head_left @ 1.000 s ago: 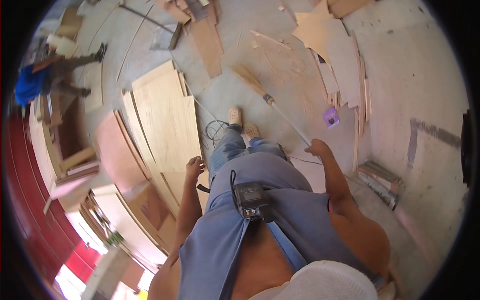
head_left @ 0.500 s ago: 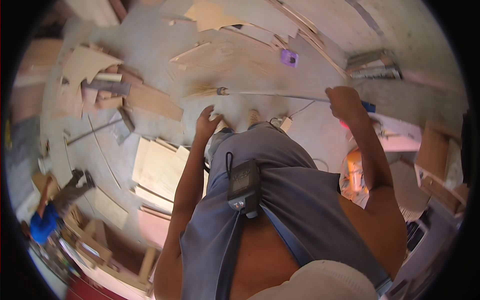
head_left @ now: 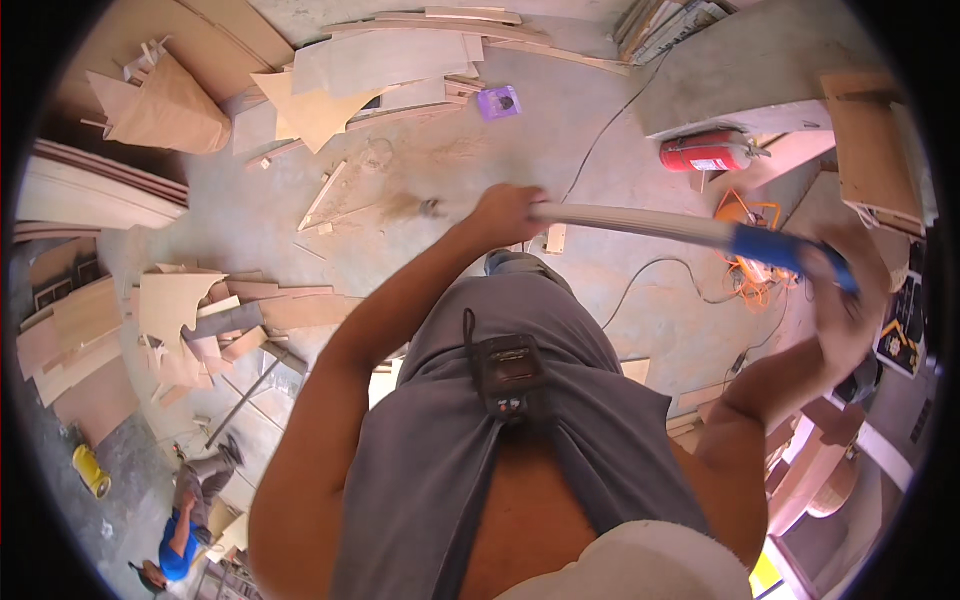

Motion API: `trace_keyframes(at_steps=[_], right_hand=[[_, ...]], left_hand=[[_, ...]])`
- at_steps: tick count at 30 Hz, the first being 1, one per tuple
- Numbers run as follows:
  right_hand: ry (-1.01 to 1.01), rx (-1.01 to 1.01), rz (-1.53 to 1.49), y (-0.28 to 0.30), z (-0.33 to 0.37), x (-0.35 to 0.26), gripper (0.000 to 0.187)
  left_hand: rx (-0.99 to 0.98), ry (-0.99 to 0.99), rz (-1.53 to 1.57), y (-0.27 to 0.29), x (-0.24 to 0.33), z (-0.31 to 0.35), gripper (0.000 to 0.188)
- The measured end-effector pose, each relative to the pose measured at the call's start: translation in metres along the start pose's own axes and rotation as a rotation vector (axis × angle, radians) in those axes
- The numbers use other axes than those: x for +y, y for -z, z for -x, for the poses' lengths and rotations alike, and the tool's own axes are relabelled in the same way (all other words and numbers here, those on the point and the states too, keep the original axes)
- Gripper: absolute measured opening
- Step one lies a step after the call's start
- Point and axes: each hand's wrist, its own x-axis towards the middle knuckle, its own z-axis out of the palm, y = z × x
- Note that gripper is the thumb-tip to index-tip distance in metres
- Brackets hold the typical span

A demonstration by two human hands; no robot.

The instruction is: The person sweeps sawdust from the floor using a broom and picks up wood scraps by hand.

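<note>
1. Right now your left hand (head_left: 505, 213) is closed around the lower part of a long pale broom handle (head_left: 640, 222), out in front of your waist.
2. Your right hand (head_left: 840, 300) is wrapped tight on the same handle higher up, at its blue grip (head_left: 765, 246), raised near the right edge of the view and blurred.
3. Between your two hands the handle runs almost level across the picture, well above the floor (head_left: 600, 120).
4. You cannot see the broom's head clearly; the handle's far end is hidden behind your left hand.
5. Just past your left hand, a patch of sawdust (head_left: 400, 205) lies on the grey floor beside thin wood offcuts (head_left: 330, 195).
6. Farther off, a small purple box (head_left: 498, 102) sits on the floor next to a heap of plywood sheets (head_left: 380, 60).
7. To your right, a red fire extinguisher (head_left: 705, 152) lies on its side, with an orange cable (head_left: 745, 215) coiled near it.
8. A dark device (head_left: 508, 372) is clipped to the grey cloth at your waist.
9. At lower left, well apart from you, another person in a blue shirt (head_left: 180, 545) crouches on the floor, near a yellow container (head_left: 90, 470).
10. More wood scraps (head_left: 190, 320) are piled on your left.
</note>
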Motion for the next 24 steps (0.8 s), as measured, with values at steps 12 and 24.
trace_keyframes(at_steps=[12, 24], right_hand=[[-0.043, 0.034, -0.479, -0.155, -0.01, 0.079, 0.017], [-0.155, -0.053, -0.789, -0.132, 0.057, 0.058, 0.032]], left_hand=[[0.259, 0.021, -0.157, -0.097, -0.018, -0.25, 0.032], [0.128, -0.113, -0.065, -0.05, -0.053, -0.05, 0.032]])
